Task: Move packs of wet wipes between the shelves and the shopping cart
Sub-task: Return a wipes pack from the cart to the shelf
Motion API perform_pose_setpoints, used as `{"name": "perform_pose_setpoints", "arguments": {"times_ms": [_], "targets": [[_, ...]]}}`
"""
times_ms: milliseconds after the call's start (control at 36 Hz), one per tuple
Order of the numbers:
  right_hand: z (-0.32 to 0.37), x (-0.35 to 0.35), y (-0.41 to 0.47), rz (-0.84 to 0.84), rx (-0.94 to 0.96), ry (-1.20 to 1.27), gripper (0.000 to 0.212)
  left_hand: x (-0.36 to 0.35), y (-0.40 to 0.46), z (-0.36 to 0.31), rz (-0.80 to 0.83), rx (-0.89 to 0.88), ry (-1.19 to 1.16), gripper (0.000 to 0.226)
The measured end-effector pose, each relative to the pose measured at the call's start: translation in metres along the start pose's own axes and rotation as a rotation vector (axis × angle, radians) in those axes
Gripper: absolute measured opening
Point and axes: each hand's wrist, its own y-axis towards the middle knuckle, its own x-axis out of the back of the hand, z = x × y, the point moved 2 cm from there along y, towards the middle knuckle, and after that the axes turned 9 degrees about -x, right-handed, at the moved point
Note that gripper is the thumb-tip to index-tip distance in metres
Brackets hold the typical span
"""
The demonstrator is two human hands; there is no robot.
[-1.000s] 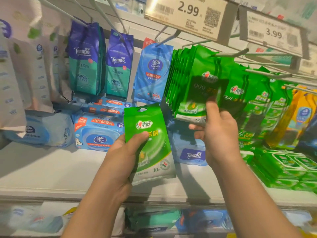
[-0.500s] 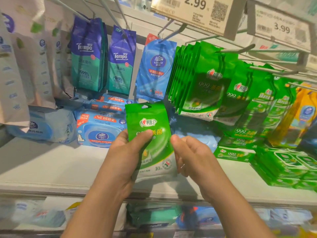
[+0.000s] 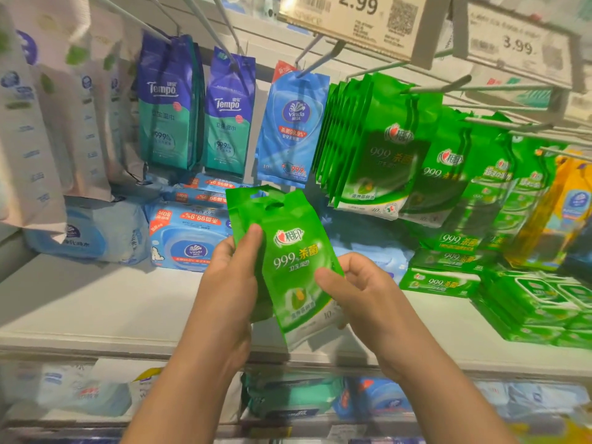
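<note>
Green wipes pack (image 3: 293, 267) between both pinching hands

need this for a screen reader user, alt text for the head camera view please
Two bare hands, left hand and right hand, grip a green pack of wet wipes in front of a white store shelf. Behind, more green packs hang on hooks beside a blue Vinda pack and two Tempo packs, under price tags reading 2.99 and 3.99.

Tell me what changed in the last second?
The right hand left the hanging green packs, came down and pinched the green pack, now tilted. The left hand kept holding it. The shelf goods stayed put.
</note>
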Motion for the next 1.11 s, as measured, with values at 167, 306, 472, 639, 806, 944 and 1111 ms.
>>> {"name": "perform_pose_setpoints", "arguments": {"times_ms": [167,306,472,639,806,944,1111], "targets": [[-0.004,0.010,-0.003,-0.061,-0.011,0.164,0.041,-0.002,0.002,0.003,-0.007,-0.030,-0.012,0.016],[0.004,0.023,-0.014,-0.173,0.065,0.220,0.036,-0.001,0.007,0.006,-0.020,-0.004,-0.034,0.009],[0.018,0.045,-0.026,-0.258,0.252,0.425,0.014,-0.003,0.010,0.007,-0.005,-0.007,-0.021,0.010],[0.040,0.060,-0.024,-0.322,0.446,0.640,0.008,-0.005,0.012,0.007,-0.005,-0.001,-0.028,0.011],[0.058,0.067,-0.020,-0.394,0.556,0.741,0.020,-0.004,0.013,0.006,0.001,-0.006,-0.024,0.010],[0.055,0.065,-0.015,-0.412,0.486,0.717,0.045,-0.004,0.013,0.004,0.005,-0.005,-0.049,0.012],[0.047,0.056,-0.010,-0.435,0.411,0.703,0.034,0.000,0.013,0.002,-0.012,-0.001,-0.060,0.012]]}}
